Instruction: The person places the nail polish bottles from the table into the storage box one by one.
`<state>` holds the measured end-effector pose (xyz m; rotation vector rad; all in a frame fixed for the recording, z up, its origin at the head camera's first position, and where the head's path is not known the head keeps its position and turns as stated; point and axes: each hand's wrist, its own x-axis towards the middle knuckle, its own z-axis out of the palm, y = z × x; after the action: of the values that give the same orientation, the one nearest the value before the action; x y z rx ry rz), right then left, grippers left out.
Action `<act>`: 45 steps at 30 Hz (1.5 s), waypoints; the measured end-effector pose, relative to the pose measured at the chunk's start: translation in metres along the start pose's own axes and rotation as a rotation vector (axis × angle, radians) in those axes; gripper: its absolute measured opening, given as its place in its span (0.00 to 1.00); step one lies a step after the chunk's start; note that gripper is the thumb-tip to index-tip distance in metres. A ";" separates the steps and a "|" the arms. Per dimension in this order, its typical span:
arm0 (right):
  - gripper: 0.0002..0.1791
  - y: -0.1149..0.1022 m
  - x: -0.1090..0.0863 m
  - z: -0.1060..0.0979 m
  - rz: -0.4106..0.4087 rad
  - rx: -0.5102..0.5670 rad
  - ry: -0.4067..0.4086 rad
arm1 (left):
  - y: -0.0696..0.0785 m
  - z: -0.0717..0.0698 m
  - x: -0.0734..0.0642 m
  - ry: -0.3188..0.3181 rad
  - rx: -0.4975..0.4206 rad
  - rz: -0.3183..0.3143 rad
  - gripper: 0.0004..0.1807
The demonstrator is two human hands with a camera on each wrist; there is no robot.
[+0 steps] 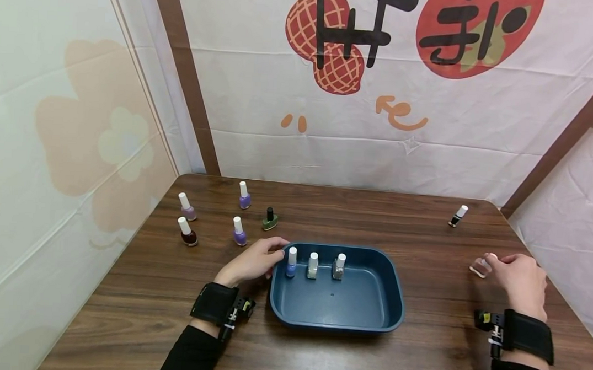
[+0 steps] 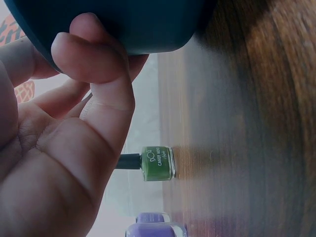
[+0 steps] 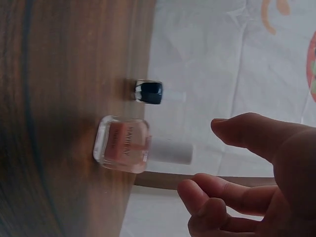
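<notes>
- Clasping the tray [image 1: 341, 305] at its back left corner with the left hand [image 1: 253, 259], thumb and fingers round the wall.
- Grasping nothing with the right hand [image 1: 521, 278]; in the right wrist view, parted at thumb and fingertips, just short of the white cap [image 3: 170, 150].
- Standing upright near the right edge of the table [image 1: 122, 315]: the pink bottle [image 1: 480, 267], with the dark bottle [image 1: 455, 220] behind, towards the back right corner.
- Leaving wide room between tray and pink bottle; inside the tray, leaving room in front and to the right.
- Close to the left edge: mauve bottle [image 1: 189, 212], maroon bottle [image 1: 190, 237].
- Partly hidden by the right hand in the head view: the cap.
- Cut off in the left wrist view: tray at top, purple bottles [image 1: 245, 200] at bottom.
- Too blurred to read: small print on labels.
- Counting ten bottles: three in the tray (blue bottle [image 1: 290, 268], pale bottle [image 1: 312, 269], grey bottle [image 1: 338, 272]); five leftward (two purple, one mauve, one maroon, one green bottle [image 1: 270, 222]); two rightward.
</notes>
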<state>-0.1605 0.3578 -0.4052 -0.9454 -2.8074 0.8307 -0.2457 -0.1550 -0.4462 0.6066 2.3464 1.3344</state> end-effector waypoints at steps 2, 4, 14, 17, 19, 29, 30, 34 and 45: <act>0.41 0.001 0.002 0.003 0.025 -0.002 -0.019 | 0.001 0.000 0.000 0.006 -0.001 -0.006 0.19; 0.42 0.001 0.005 0.005 0.052 0.001 -0.029 | 0.001 0.000 0.000 0.010 0.002 -0.014 0.19; 0.38 -0.001 0.013 0.013 0.073 -0.013 -0.033 | 0.000 -0.001 0.000 0.002 0.011 0.007 0.19; 0.37 0.000 0.015 0.015 0.060 -0.024 -0.026 | 0.000 -0.001 0.001 0.002 0.016 0.005 0.19; 0.36 0.001 0.016 0.016 0.069 -0.021 -0.028 | 0.001 -0.001 0.001 0.003 0.019 -0.001 0.19; 0.31 0.004 0.020 0.020 0.101 0.004 -0.028 | 0.003 0.000 -0.001 0.008 0.013 0.002 0.19; 0.30 0.004 0.020 0.021 0.098 0.001 -0.026 | 0.003 0.000 -0.001 0.010 0.011 0.005 0.19; 0.28 0.005 0.020 0.022 0.086 -0.005 -0.020 | 0.002 0.000 -0.001 0.010 0.004 0.012 0.19; 0.21 0.008 0.020 0.028 0.065 0.004 0.027 | 0.002 0.000 0.000 0.015 0.011 -0.010 0.19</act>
<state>-0.1786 0.3615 -0.4348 -1.0449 -2.7647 0.8240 -0.2455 -0.1542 -0.4449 0.5897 2.3676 1.3270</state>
